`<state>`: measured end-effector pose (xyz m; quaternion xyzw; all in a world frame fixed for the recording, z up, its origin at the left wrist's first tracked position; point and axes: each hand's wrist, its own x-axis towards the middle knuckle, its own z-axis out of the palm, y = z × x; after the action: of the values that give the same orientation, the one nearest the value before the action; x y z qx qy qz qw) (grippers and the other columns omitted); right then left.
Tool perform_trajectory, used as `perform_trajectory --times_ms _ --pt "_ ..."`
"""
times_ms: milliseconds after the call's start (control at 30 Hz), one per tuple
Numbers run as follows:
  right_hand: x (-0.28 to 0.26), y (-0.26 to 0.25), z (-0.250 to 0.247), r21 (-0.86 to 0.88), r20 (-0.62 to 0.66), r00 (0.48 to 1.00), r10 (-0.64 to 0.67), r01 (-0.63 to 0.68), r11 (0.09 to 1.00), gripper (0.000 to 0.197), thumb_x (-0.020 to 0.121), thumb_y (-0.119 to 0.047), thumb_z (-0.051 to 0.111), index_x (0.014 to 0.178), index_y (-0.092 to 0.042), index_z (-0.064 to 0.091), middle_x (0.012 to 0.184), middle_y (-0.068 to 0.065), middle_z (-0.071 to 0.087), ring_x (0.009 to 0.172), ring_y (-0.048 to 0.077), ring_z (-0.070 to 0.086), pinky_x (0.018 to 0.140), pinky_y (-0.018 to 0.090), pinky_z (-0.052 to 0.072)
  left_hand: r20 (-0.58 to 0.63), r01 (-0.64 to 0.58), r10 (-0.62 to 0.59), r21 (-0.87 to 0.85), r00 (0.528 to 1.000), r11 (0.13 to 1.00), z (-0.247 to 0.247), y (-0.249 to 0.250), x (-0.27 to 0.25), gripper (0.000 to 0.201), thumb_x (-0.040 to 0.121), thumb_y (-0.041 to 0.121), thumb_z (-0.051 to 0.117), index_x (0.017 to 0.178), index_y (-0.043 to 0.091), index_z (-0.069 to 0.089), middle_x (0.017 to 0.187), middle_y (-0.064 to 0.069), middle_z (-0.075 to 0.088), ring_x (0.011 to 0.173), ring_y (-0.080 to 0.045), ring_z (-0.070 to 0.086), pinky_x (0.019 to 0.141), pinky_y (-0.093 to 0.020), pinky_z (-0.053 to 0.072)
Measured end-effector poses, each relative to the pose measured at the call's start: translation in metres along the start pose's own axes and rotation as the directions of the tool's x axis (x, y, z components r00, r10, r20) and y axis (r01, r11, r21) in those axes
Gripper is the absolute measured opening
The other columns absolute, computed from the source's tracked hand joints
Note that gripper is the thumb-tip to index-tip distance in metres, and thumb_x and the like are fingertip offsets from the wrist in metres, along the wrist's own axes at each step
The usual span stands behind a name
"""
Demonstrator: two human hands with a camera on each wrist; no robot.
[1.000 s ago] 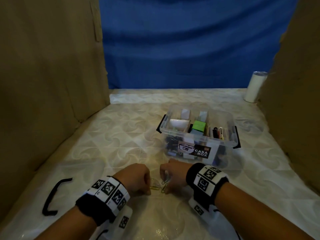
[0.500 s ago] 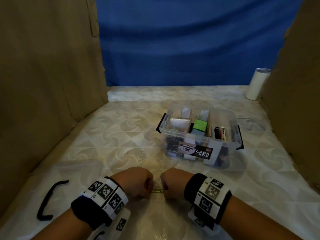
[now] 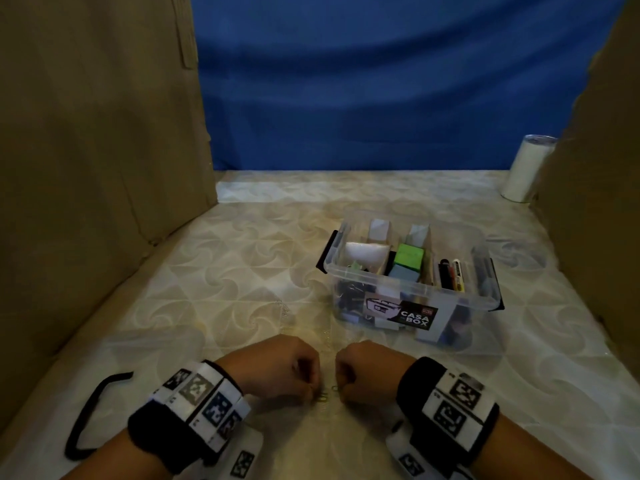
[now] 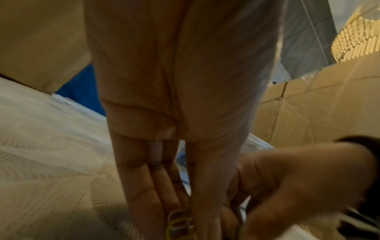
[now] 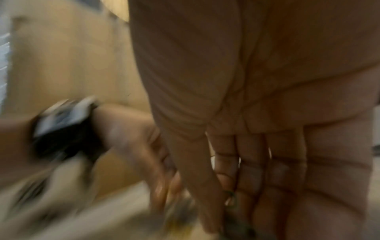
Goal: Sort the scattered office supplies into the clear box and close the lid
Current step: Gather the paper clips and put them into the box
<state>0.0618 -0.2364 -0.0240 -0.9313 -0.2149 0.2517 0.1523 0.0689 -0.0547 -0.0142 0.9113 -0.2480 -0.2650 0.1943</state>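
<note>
The clear box [image 3: 412, 289] stands open right of centre, with a "CASA BOX" label and pens, a green block and binder clips in its compartments. Both hands lie close together on the table in front of it. My left hand [image 3: 311, 393] is curled, and in the left wrist view its fingers [image 4: 156, 194] and thumb pinch yellow and silver paper clips [image 4: 179, 222]. My right hand [image 3: 341, 389] is curled too and pinches a small clip [image 5: 230, 197]; that view is blurred. A few paper clips [image 3: 325, 396] show between the two fists.
A black handle [image 3: 86, 410] lies at the near left, seemingly on a clear lid under my wrists. Cardboard walls [image 3: 97, 168] close both sides and a blue cloth [image 3: 363, 81] the back. A white cylinder [image 3: 526, 168] stands at the far right.
Both hands have curled tighter over the paper clips that lay loose between them. Fewer clips now show on the table. The box has not moved.
</note>
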Motion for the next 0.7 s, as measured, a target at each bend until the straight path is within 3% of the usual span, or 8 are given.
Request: perform_trajectory --times_ms 133,267,367,467,533,600,667,700 --pt "0.002 0.027 -0.014 0.334 -0.022 1.000 0.005 0.002 0.943 0.013 0.086 -0.018 0.067 0.083 -0.025 0.057 0.078 -0.012 0.057 0.069 0.001 0.053 0.069 0.016 0.046 -0.043 -0.006 0.011 0.130 0.999 0.992 0.013 0.005 0.008 0.019 0.079 0.026 0.071 0.097 0.023 0.068 0.101 0.006 0.059 0.087 -0.007 0.053 0.078 -0.023 0.046" --pt "-0.003 0.041 -0.008 0.890 -0.022 1.000 0.001 0.019 0.456 0.019 0.090 0.001 0.058 0.108 -0.005 0.060 0.072 0.000 0.063 0.066 0.009 0.064 0.068 0.024 0.054 -0.061 0.010 -0.001 0.153 0.998 0.988 0.013 0.005 0.015 0.021 0.078 0.024 0.072 0.097 0.023 0.066 0.089 0.010 0.058 0.082 -0.006 0.052 0.073 -0.020 0.040" --pt "-0.004 0.037 -0.001 0.991 -0.001 0.999 -0.049 0.008 0.131 0.021 0.094 0.003 0.046 0.108 -0.002 0.061 0.074 0.006 0.061 0.066 0.013 0.062 0.062 0.022 0.053 -0.040 0.031 -0.024 0.170 0.999 0.985 0.013 0.006 0.017 0.023 0.078 0.023 0.072 0.100 0.021 0.065 0.095 0.004 0.065 0.081 -0.007 0.052 0.072 -0.021 0.040" --pt "0.001 0.027 0.002 0.998 0.022 0.999 -0.024 -0.023 -0.054 0.020 0.092 -0.002 0.038 0.089 -0.004 0.057 0.072 0.007 0.054 0.059 0.014 0.054 0.054 0.022 0.047 -0.024 0.050 -0.046 0.191 0.999 0.980 0.013 0.006 0.018 0.025 0.080 0.023 0.070 0.104 0.019 0.064 0.106 -0.001 0.066 0.083 -0.008 0.050 0.072 -0.021 0.038" --pt "0.009 0.020 0.003 0.999 0.016 0.999 0.045 -0.018 0.047 0.019 0.093 -0.010 0.044 0.077 -0.008 0.055 0.067 0.005 0.051 0.056 0.014 0.051 0.054 0.023 0.042 -0.025 0.050 -0.045 0.221 0.999 0.974 0.013 0.008 0.017 0.024 0.082 0.024 0.068 0.105 0.018 0.063 0.108 -0.002 0.065 0.085 -0.011 0.052 0.072 -0.022 0.038" --pt "0.017 0.017 0.003 0.904 -0.062 0.993 0.102 0.012 0.428 0.021 0.094 -0.017 0.054 0.074 -0.014 0.054 0.066 0.001 0.051 0.057 0.013 0.050 0.056 0.024 0.042 -0.040 0.041 -0.032 0.253 0.999 0.967 0.014 0.010 0.015 0.022 0.084 0.026 0.064 0.104 0.017 0.064 0.107 -0.004 0.065 0.091 -0.016 0.058 0.071 -0.023 0.038" --pt "0.022 0.017 0.000 0.511 -0.139 0.989 0.052 0.027 0.859 0.010 0.092 -0.024 0.059 0.084 -0.019 0.056 0.076 -0.004 0.055 0.070 0.011 0.053 0.067 0.024 0.044 -0.055 0.037 -0.023 0.262 0.998 0.964 0.015 0.012 0.013 0.018 0.085 0.025 0.063 0.102 0.019 0.065 0.106 -0.004 0.066 0.095 -0.019 0.061 0.073 -0.023 0.040" --pt "0.025 0.018 -0.001 0.324 -0.129 0.992 0.011 0.031 0.945 0.006 0.090 -0.026 0.060 0.091 -0.022 0.057 0.083 -0.007 0.055 0.079 0.012 0.054 0.073 0.024 0.043 -0.057 0.031 -0.016 0.268 0.998 0.963 0.015 0.013 0.013 0.016 0.086 0.024 0.063 0.101 0.019 0.066 0.105 -0.003 0.066 0.095 -0.019 0.062 0.073 -0.023 0.042"
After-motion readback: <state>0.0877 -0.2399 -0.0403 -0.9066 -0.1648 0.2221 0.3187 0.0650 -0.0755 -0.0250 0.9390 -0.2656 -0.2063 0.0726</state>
